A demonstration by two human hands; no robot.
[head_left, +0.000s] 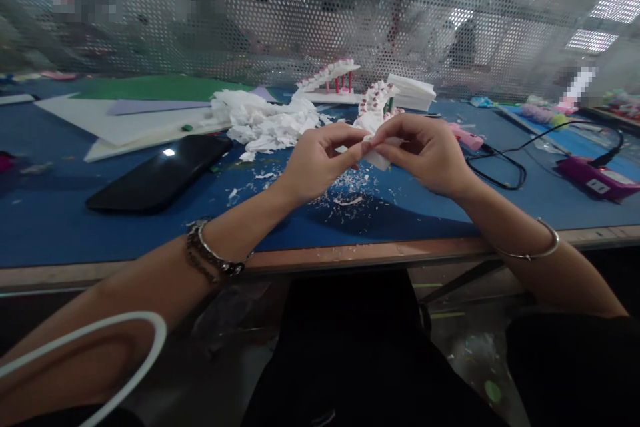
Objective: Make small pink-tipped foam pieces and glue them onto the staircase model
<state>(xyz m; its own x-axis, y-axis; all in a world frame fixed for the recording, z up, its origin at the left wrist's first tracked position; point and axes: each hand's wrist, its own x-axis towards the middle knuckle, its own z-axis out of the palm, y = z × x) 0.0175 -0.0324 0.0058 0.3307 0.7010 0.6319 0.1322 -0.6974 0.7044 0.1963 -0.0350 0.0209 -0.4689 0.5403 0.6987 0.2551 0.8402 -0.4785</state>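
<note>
A small white piece of paper or tissue (379, 159) is pinched between the fingertips of both hands, above the blue table. My left hand (320, 157) is closed on its left side. My right hand (425, 150) grips it from the right, thumb and forefinger pressed together. The fingers hide part of the piece. Just behind my fingers stands a curved white model with dark red bits (373, 99), partly covered by the hands. Small white shreds (350, 190) lie scattered on the table below my hands.
Left of my hands lie a heap of torn white paper (270, 121), a black phone-like slab (160, 173) and flat white and green sheets (145, 87). A second model with red posts (335, 77) stands behind. A pink tool (467, 138), black cable and purple box (597, 177) lie right.
</note>
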